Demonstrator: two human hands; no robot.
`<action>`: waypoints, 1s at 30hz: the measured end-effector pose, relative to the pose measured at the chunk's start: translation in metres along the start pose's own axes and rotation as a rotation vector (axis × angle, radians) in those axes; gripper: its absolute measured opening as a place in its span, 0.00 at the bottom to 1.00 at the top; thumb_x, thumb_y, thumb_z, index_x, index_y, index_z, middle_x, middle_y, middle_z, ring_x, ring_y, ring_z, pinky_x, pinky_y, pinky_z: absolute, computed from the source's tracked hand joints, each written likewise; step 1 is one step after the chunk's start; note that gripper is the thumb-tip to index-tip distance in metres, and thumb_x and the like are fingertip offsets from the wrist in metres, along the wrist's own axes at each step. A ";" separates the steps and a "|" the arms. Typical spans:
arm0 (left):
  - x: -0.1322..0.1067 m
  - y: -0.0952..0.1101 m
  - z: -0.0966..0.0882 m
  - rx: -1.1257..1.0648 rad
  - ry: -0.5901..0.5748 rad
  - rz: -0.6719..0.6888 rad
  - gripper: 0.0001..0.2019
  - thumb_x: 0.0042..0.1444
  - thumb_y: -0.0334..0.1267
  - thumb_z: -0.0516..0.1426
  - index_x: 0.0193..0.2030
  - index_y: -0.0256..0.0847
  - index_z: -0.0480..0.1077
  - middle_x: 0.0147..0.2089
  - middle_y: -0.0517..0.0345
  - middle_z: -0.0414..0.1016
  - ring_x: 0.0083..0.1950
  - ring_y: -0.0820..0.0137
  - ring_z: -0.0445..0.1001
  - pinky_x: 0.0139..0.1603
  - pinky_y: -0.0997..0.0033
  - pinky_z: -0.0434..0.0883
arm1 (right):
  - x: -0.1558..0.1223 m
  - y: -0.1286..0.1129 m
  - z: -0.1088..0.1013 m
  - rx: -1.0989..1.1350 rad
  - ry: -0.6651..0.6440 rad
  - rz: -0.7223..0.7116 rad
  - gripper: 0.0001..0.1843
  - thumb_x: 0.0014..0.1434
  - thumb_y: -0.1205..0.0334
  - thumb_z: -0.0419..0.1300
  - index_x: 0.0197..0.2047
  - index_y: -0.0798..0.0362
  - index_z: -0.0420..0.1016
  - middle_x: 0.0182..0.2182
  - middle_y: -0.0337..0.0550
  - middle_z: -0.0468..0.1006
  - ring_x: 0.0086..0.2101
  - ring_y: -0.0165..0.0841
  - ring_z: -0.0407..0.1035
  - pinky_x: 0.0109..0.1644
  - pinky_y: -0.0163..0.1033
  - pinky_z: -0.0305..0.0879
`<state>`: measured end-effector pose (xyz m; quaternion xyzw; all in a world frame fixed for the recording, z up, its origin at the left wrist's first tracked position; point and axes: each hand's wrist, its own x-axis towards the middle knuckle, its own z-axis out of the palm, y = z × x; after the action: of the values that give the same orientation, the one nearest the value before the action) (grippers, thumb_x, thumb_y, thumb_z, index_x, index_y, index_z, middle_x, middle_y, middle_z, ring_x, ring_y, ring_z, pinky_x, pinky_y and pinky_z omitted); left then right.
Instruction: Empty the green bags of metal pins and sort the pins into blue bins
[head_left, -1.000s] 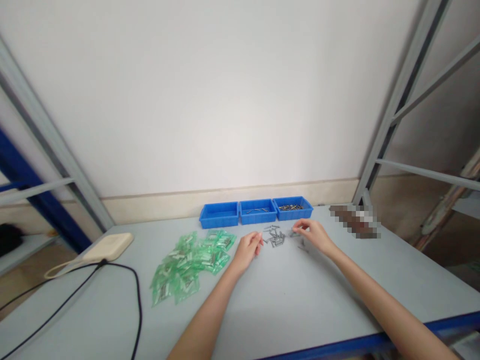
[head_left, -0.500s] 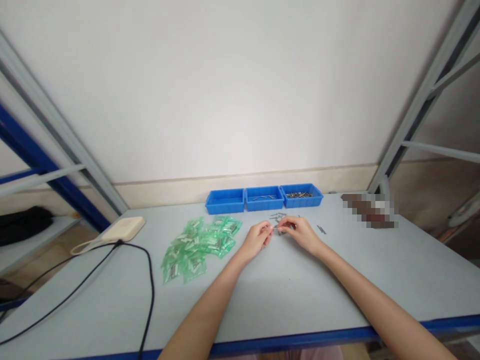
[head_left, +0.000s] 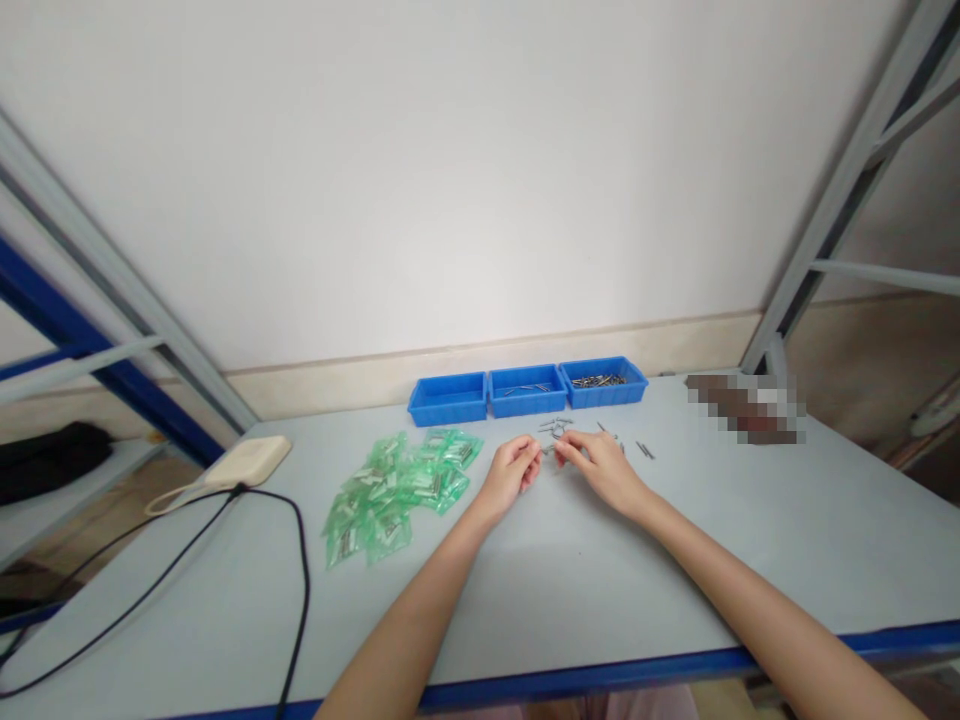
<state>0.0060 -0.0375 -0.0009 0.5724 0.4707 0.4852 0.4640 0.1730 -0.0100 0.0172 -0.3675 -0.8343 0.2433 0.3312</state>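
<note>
The person's left hand (head_left: 510, 478) and right hand (head_left: 601, 472) rest close together above a light grey workbench top (head_left: 540, 610), their fingers angled in toward each other. The right hand is pinched, with the thumb and fingertips (head_left: 568, 449) drawn together on what looks like a small metal pin (head_left: 548, 451), whose grey end shows in the narrow gap between the hands. The left hand is curled and loosely closed; its own fingers hide whether it holds anything as well, so I cannot tell. Just beyond both hands lies a loose scatter of small metal pins (head_left: 555, 428), and two more pins (head_left: 645, 450) lie farther out past the right hand. Beyond the scatter, three blue plastic trays (head_left: 525, 391) stand side by side, the one ahead of the right hand holding a heap of metal pieces (head_left: 598, 381). To the left of the left hand is a pile of green plastic bags (head_left: 394, 495) — each seems to hold something metal. Farther left sits a beige pad (head_left: 255, 461) trailing a black cable (head_left: 303, 585), and well right of the right hand lies a pixelated, unreadable object (head_left: 746, 408).
</note>
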 end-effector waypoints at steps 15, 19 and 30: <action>-0.003 0.005 0.000 0.031 -0.013 0.016 0.21 0.51 0.56 0.52 0.24 0.38 0.62 0.14 0.69 0.55 0.16 0.80 0.52 0.18 0.77 0.50 | 0.001 0.008 0.003 -0.003 0.027 -0.027 0.20 0.63 0.53 0.49 0.24 0.52 0.70 0.21 0.38 0.74 0.26 0.31 0.68 0.37 0.36 0.57; -0.005 0.007 0.001 0.026 -0.024 0.001 0.21 0.51 0.56 0.52 0.23 0.38 0.61 0.15 0.68 0.55 0.16 0.80 0.52 0.18 0.77 0.50 | 0.001 0.009 0.004 0.023 0.013 -0.027 0.21 0.63 0.54 0.48 0.22 0.53 0.68 0.20 0.37 0.72 0.25 0.30 0.67 0.35 0.35 0.57; -0.004 0.000 -0.001 -0.018 -0.076 0.006 0.22 0.52 0.58 0.52 0.22 0.39 0.59 0.13 0.70 0.52 0.14 0.80 0.49 0.18 0.76 0.49 | -0.001 0.010 0.009 0.035 -0.046 -0.015 0.22 0.64 0.52 0.45 0.22 0.52 0.63 0.19 0.37 0.67 0.24 0.31 0.63 0.31 0.35 0.55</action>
<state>0.0049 -0.0413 -0.0008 0.5878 0.4464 0.4688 0.4852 0.1716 -0.0062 0.0045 -0.3498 -0.8400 0.2640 0.3199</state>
